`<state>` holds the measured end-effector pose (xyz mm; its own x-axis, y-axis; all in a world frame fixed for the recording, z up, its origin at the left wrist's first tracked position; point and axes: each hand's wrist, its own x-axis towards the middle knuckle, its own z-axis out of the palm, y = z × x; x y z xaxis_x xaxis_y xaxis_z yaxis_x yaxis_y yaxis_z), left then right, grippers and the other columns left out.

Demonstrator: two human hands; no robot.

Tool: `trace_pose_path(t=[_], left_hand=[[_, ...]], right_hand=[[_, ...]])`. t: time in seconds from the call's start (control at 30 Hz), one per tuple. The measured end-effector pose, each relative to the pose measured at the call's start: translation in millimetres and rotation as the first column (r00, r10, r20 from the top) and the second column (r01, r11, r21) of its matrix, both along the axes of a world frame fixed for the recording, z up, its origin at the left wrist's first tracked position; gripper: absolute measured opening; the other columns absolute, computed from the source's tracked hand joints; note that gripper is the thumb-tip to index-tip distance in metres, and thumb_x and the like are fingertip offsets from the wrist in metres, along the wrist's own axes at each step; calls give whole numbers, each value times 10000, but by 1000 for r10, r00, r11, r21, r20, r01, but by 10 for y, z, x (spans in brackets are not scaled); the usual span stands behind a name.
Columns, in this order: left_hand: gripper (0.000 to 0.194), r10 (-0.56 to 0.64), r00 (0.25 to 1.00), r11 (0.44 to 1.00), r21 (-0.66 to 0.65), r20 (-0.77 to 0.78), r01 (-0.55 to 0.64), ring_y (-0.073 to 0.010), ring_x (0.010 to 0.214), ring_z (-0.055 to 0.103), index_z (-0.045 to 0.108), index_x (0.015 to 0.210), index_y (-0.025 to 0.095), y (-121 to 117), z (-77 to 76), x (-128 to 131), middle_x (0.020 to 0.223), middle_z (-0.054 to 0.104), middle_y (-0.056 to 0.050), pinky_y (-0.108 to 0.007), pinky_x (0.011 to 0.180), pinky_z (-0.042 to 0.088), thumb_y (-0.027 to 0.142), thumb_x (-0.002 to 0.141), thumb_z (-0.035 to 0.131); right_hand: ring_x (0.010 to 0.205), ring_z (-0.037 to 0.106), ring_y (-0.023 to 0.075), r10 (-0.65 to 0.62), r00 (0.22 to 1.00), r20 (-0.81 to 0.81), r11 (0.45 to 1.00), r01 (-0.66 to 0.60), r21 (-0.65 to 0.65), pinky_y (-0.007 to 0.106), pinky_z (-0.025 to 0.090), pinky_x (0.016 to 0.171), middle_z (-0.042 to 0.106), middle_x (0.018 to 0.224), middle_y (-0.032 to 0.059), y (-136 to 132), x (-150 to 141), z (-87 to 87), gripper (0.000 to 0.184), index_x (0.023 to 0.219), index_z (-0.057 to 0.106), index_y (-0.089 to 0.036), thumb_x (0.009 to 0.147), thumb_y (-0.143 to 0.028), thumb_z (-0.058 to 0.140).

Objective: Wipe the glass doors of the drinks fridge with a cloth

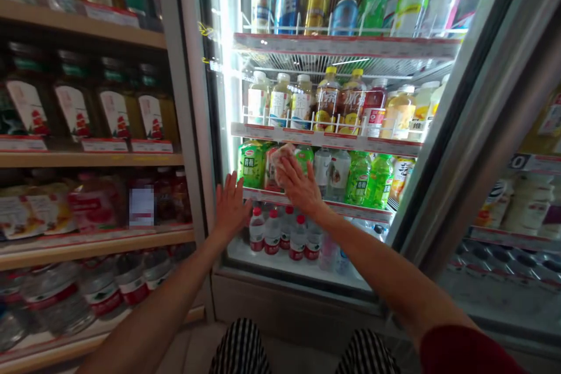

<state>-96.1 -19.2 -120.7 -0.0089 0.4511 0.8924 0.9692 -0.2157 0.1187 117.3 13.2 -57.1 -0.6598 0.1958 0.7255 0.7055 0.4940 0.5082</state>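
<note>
A pale pinkish cloth (280, 158) is pressed against the glass door (263, 248) of a lit drinks fridge. My right hand (298, 182) lies over it, fingers bent and pressing it to the pane. Behind the cloth stand green and red drink bottles, partly covered by it. My left hand (231, 205) is spread flat at the left edge of the door, holding nothing; whether its whole palm touches the glass I cannot tell. Close to its fingers, behind the pane, is a green bottle (252, 165).
Left of the fridge, wooden shelves (87, 159) carry bottles and pouches. Cans (287, 4) and more bottles fill the fridge racks, with red-capped water bottles (272, 232) at the bottom. A metal door frame (491, 123) borders the right. My checkered-clad knees (240, 347) are below.
</note>
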Motion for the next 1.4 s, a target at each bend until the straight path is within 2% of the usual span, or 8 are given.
trace_pose_path(t=[0.13, 0.33, 0.53, 0.77, 0.97, 1.17, 1.33, 1.4], left_hand=[[585, 12, 1000, 1000, -17, 7, -12, -263, 1366, 152, 252, 1377, 138, -15, -28, -148, 1462, 213, -156, -524, 1086, 143, 303, 840, 414], [602, 58, 998, 998, 3, 19, -58, -252, 1373, 120, 239, 1384, 146, 6, -10, -389, 1474, 177, -143, -515, 1092, 124, 314, 834, 415], [587, 99, 994, 995, -10, 51, -99, -263, 1367, 146, 270, 1372, 120, -62, 80, -601, 1463, 206, -159, -506, 1094, 131, 329, 838, 394], [583, 159, 983, 986, 27, 93, -162, -279, 1362, 164, 284, 1366, 112, -124, 164, -835, 1459, 216, -167, -514, 1085, 144, 367, 848, 365], [564, 168, 983, 985, 35, 69, -170, -280, 1358, 181, 322, 1345, 93, -164, 218, -914, 1449, 238, -178, -500, 1088, 147, 361, 850, 352], [579, 185, 978, 982, 22, 97, -188, -276, 1360, 172, 298, 1357, 100, -147, 333, -885, 1463, 212, -160, -501, 1089, 140, 378, 851, 347], [575, 146, 986, 988, 41, 75, -149, -266, 1364, 164, 292, 1361, 103, -76, 457, -793, 1465, 207, -157, -488, 1097, 123, 371, 856, 351], [579, 131, 990, 989, 60, 60, -135, -264, 1367, 149, 277, 1368, 112, -49, 503, -760, 1468, 198, -153, -490, 1097, 124, 373, 858, 358]], right_hand=[[1372, 175, 191, 113, 965, 238, 994, -111, -23, 483, 83, 1129, 317, 1449, 34, 23, -169, -202, 501, 1363, 305, -212, 868, -188, 382], [1388, 76, 237, 91, 995, 37, 996, -91, -4, 569, 63, 1101, 205, 1488, 74, 115, -507, 155, 528, 1385, 252, -161, 868, -157, 357], [1371, 178, 189, 190, 951, 244, 982, -186, -38, 478, 169, 1117, 296, 1459, 30, 175, -798, -158, 485, 1356, 310, -202, 875, -165, 365], [1381, 123, 238, 162, 985, 52, 987, -161, -21, 563, 113, 1097, 239, 1477, 80, 220, -1206, 260, 510, 1377, 264, -152, 872, -129, 327], [1362, 206, 161, 199, 925, 324, 980, -190, -61, 437, 211, 1114, 335, 1441, 8, 177, -1325, -29, 440, 1316, 375, -223, 885, -150, 322], [1377, 142, 240, 222, 973, 65, 975, -223, 5, 560, 146, 1098, 282, 1460, 89, 261, -1343, 376, 457, 1339, 330, -152, 882, -144, 331], [1371, 176, 215, 240, 954, 182, 970, -243, -7, 519, 162, 1111, 346, 1432, 66, 222, -1106, 529, 449, 1323, 358, -179, 875, -148, 352], [1375, 158, 218, 209, 969, 129, 977, -211, 5, 535, 126, 1113, 311, 1450, 72, 205, -971, 656, 482, 1348, 318, -177, 868, -148, 360]])
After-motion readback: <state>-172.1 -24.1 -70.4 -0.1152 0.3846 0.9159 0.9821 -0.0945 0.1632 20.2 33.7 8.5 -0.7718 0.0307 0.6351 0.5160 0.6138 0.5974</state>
